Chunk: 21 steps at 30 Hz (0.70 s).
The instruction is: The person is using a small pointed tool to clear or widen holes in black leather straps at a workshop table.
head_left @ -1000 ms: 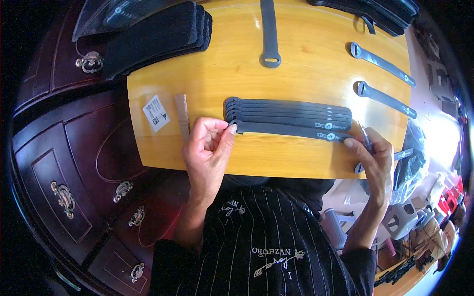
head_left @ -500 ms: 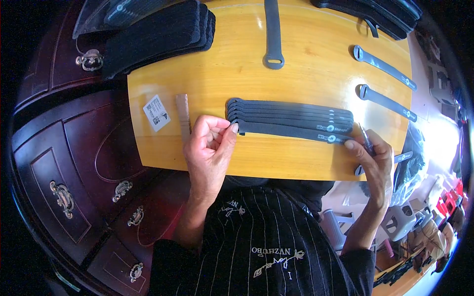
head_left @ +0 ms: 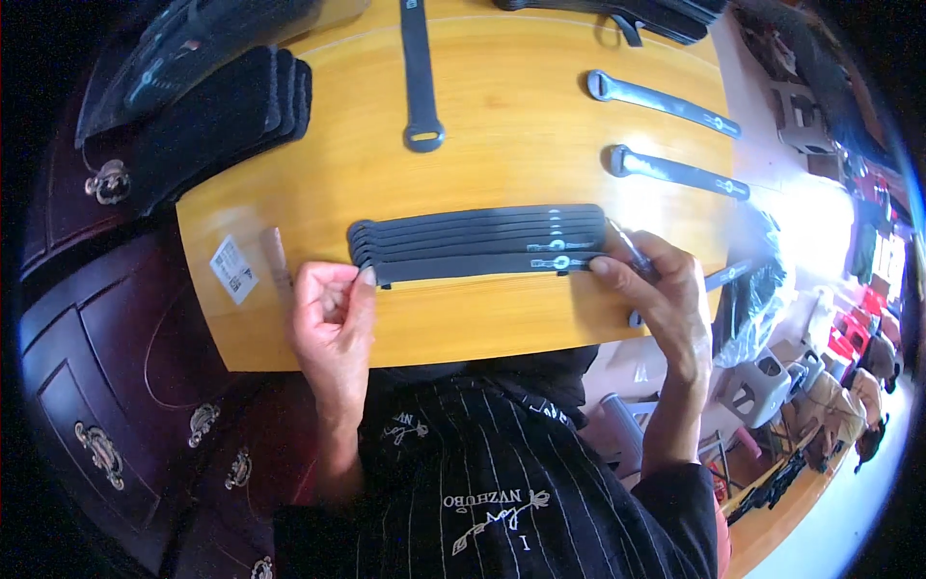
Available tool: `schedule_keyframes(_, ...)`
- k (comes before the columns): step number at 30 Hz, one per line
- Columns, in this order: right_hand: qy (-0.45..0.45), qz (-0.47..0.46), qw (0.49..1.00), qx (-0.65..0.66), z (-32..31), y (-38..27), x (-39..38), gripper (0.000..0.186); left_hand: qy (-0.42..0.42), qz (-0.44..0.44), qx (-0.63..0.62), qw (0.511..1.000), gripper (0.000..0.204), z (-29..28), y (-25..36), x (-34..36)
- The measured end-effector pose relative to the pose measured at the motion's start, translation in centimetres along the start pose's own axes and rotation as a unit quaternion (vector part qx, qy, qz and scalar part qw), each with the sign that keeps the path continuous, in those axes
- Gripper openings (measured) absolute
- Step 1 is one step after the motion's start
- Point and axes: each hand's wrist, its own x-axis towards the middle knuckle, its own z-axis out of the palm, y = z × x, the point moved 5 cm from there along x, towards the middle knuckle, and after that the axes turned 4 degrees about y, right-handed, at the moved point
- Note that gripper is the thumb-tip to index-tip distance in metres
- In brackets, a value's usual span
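Observation:
Several dark grey looped straps lie overlapped in a row (head_left: 473,224) near the table's front. My left hand (head_left: 331,333) pinches the looped end of the nearest strap (head_left: 453,267) at the row's left. My right hand (head_left: 666,299) holds a slender pen-like metal tool (head_left: 632,249), with its thumb on that strap's right end. A white printed label (head_left: 233,270) and a narrow brown strip (head_left: 277,251) lie left of my left hand. A single strap (head_left: 418,68) lies upright at the back, and two more straps (head_left: 661,96) lie at the right, with another partly behind my right hand.
Black padded stacks (head_left: 222,121) lie at the back left and more dark bundles (head_left: 608,14) at the back right of the yellow table (head_left: 502,145). Dark wooden cabinets (head_left: 87,357) stand left. Clear plastic wrapping (head_left: 748,289), grey stools (head_left: 757,386) and piled goods are at the right.
The view has shifted, so the table and my hands appear further left and slightly lower. The nearest strap now lies straighter against the row, with both hands still on it.

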Motion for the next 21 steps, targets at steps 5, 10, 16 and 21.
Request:
schedule_keyframes(5, 0.005, -0.003, 1.000, -0.022, -0.5, -0.3, 0.0, 0.032, 0.003, 0.023, 0.021, 1.000, 0.013, 0.2, -0.1, 0.2)
schedule_keyframes(10, 0.031, -0.050, 0.997, -0.048, -0.5, -0.8, 0.2, 0.027, 0.004, 0.008, 0.017, 1.000, 0.013, 0.3, 0.1, 0.1)
schedule_keyframes(16, 0.040, -0.043, 0.997, -0.059, -0.4, -1.0, 0.3, 0.028, 0.006, -0.002, 0.027, 1.000, 0.014, 0.3, 0.4, 0.1)
schedule_keyframes(21, 0.042, -0.050, 0.996, -0.065, -0.4, -1.2, 0.4, 0.027, 0.002, 0.003, 0.029, 1.000, 0.014, 0.3, 0.7, 0.1)
